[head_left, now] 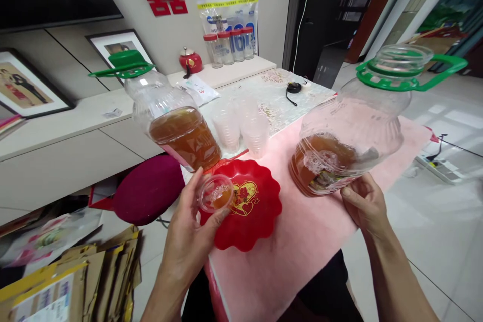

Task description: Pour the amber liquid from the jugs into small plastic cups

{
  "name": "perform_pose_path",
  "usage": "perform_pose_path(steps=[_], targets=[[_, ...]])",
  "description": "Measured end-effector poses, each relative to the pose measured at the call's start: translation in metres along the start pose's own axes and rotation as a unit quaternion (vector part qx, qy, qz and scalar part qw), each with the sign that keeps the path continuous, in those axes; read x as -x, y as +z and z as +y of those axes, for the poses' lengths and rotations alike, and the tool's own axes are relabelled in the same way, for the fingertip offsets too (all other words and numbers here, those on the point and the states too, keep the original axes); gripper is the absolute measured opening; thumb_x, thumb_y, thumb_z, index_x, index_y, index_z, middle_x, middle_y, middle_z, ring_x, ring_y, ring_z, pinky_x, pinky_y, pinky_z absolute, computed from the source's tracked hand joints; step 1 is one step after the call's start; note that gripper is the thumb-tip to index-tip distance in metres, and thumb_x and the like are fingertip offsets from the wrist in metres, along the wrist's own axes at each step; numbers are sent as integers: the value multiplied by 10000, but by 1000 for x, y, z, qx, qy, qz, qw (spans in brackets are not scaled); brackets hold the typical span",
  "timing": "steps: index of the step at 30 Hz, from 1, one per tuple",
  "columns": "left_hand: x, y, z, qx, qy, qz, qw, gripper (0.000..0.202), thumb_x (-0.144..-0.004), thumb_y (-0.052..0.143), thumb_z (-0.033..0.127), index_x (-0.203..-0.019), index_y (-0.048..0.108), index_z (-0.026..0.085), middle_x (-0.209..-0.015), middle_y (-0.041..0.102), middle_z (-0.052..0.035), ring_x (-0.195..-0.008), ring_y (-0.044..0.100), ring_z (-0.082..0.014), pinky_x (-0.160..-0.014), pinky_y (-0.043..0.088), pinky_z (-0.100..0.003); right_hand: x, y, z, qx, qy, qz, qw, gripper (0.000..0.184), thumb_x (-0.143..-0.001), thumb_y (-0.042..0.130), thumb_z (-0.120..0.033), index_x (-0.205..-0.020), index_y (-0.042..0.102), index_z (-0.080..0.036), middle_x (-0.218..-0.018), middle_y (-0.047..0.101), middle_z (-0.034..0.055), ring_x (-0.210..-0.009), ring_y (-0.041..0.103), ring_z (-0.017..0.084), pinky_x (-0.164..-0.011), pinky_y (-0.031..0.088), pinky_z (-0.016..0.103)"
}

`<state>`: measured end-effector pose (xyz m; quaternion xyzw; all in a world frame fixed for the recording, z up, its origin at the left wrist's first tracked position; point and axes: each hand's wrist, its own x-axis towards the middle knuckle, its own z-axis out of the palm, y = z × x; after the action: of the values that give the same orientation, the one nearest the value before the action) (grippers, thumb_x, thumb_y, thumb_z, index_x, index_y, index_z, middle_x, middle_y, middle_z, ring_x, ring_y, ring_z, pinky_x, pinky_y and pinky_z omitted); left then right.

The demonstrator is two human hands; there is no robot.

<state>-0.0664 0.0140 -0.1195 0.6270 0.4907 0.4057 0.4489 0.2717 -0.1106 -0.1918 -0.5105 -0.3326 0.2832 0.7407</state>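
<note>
My left hand (192, 229) pinches a small clear plastic cup (216, 192) holding a little amber liquid, just above the left edge of a red scalloped plate (251, 211). My right hand (364, 204) grips the bottom of a large clear plastic jug (350, 131) with a green handle ring and no cap. That jug is lifted and tilted, with amber liquid pooled at its base. A second clear jug (173, 115), green-capped and half full of amber liquid, stands on the table's left edge, behind the cup.
A pink cloth (302, 241) covers the table. Stacks of clear plastic cups (241, 126) stand behind the plate. A maroon cushion (149, 188) and flattened cardboard (79, 271) lie at left. Jars and a red teapot (190, 60) sit on the white sideboard. A power strip (439, 163) lies on the floor at right.
</note>
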Motion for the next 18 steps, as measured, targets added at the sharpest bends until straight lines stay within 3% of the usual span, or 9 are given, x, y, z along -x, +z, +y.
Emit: perform_pose_path(steps=[5,10,13,16,18], targets=[[-1,5,-12,-52,-10,-41,998,868,-771,820,543,-1539,428,441,-1551,561,-33,-1425,558,-317,-1243,404,-629,0,0,0,1,0,2,1000,528,-732,919,-358,-1221,727,-304,-1230,741,51,-1172,670,268,-1034,550,402],[-2,6,-18,-63,-16,-46,997,875,-782,815,527,-1552,410,439,-1569,546,-48,-1431,553,-335,-1227,419,-627,1,3,-4,12,-2,-4,1000,563,-746,901,-378,-1272,715,-293,-1254,740,74,-1199,667,286,-1058,542,427],[-1,6,-18,-53,-16,-39,998,871,-801,808,498,-1564,394,420,-1562,545,-70,-1441,543,-334,-1236,399,-635,4,6,-8,13,-7,-5,1000,608,-774,872,-360,-1346,684,-272,-1385,700,102,-1324,614,312,-1154,470,476],[1,8,-16,-40,-27,-29,998,872,-806,810,490,-1563,380,434,-1548,549,-60,-1433,549,-311,-1243,391,-631,11,7,-15,-6,-19,31,999,644,-792,849,-335,-1403,659,-260,-1508,630,111,-1434,538,329,-1253,342,539],[1,9,-14,-34,-29,-23,999,907,-786,823,512,-1568,375,415,-1530,560,-74,-1423,554,-318,-1236,398,-636,19,7,-20,-19,-25,91,995,583,-809,834,-320,-1371,685,-271,-1490,642,106,-1398,570,340,-1243,343,597]])
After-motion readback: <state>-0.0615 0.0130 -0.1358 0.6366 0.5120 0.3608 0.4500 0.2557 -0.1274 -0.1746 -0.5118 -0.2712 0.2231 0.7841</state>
